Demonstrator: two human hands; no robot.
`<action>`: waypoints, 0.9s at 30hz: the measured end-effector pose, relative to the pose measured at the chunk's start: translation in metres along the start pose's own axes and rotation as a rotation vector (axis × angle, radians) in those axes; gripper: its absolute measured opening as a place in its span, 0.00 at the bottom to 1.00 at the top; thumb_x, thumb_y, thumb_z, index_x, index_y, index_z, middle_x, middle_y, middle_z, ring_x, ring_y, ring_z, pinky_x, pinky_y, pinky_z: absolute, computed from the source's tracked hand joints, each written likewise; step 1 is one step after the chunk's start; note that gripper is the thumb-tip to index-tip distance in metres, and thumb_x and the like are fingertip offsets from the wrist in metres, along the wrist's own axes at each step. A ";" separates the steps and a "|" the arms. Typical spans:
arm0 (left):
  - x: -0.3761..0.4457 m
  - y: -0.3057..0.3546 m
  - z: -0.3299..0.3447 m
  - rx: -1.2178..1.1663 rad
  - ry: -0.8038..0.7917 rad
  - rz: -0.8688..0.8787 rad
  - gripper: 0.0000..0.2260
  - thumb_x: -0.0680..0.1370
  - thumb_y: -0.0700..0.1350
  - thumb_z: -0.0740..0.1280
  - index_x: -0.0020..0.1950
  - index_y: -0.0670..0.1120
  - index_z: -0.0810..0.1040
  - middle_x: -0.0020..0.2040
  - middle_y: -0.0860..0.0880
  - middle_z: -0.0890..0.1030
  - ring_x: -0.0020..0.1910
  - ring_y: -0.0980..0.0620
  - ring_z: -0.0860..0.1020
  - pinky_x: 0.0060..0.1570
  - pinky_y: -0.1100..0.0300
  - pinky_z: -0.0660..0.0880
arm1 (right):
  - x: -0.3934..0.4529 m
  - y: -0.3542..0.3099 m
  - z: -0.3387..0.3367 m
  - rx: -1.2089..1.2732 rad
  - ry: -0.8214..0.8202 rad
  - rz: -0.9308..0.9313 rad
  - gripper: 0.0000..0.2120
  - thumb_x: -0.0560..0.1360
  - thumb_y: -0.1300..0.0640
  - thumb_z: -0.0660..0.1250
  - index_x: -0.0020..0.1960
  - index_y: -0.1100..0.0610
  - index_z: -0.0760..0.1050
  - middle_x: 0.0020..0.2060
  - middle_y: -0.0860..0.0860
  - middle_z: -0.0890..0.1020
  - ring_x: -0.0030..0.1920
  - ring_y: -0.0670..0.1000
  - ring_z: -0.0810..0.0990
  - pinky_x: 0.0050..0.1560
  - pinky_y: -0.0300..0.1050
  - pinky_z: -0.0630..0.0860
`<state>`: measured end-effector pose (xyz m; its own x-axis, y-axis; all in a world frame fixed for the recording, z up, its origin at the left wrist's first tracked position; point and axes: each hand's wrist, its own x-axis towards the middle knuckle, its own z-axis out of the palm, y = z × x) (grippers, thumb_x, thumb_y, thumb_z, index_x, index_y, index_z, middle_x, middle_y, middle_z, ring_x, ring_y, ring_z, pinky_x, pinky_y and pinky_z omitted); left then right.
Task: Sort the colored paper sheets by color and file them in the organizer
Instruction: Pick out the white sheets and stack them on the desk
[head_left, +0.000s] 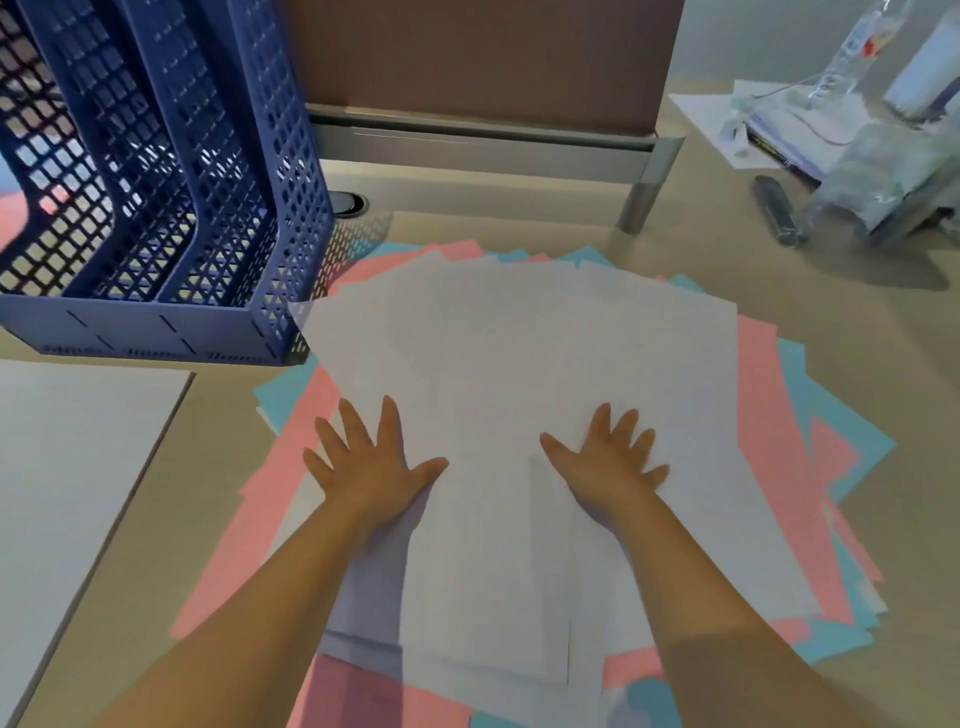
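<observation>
A loose fan of paper sheets lies on the beige desk in front of me: several white sheets on top, pink sheets and light blue sheets sticking out underneath. My left hand lies flat with spread fingers on the left part of the white sheets, partly over a pink one. My right hand lies flat with spread fingers on the white sheets further right. A blue perforated file organizer with several upright slots stands at the back left, touching the pile's corner.
A white board or mat lies on the desk at the left. At the back right sit a plastic bottle, a black marker, crumpled plastic and books. A brown partition on a metal leg stands behind the pile.
</observation>
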<state>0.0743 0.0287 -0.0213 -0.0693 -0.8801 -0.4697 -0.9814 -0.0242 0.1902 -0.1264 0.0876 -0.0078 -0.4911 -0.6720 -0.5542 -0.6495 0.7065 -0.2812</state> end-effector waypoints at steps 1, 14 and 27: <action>-0.002 0.003 0.000 -0.013 0.006 -0.006 0.40 0.74 0.68 0.55 0.76 0.54 0.37 0.76 0.42 0.34 0.74 0.37 0.36 0.72 0.40 0.41 | -0.002 -0.006 0.002 0.021 -0.017 -0.022 0.42 0.74 0.33 0.51 0.75 0.53 0.33 0.75 0.53 0.33 0.75 0.57 0.33 0.72 0.62 0.36; -0.015 0.024 -0.019 -0.791 0.023 -0.097 0.31 0.75 0.41 0.68 0.72 0.40 0.56 0.71 0.42 0.60 0.69 0.42 0.65 0.56 0.56 0.66 | -0.012 -0.018 -0.004 0.438 0.151 0.098 0.29 0.72 0.58 0.68 0.69 0.63 0.60 0.65 0.58 0.65 0.63 0.57 0.70 0.57 0.45 0.73; 0.012 0.000 -0.021 -0.902 0.220 -0.195 0.06 0.75 0.39 0.66 0.47 0.37 0.73 0.40 0.41 0.74 0.45 0.43 0.74 0.47 0.54 0.69 | 0.007 0.037 -0.033 0.002 0.338 0.075 0.15 0.77 0.60 0.58 0.63 0.59 0.70 0.62 0.58 0.71 0.62 0.59 0.70 0.62 0.51 0.68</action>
<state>0.0770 0.0080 -0.0087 0.2067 -0.8893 -0.4080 -0.4577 -0.4564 0.7630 -0.1729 0.1022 0.0039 -0.7021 -0.6536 -0.2826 -0.6032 0.7568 -0.2517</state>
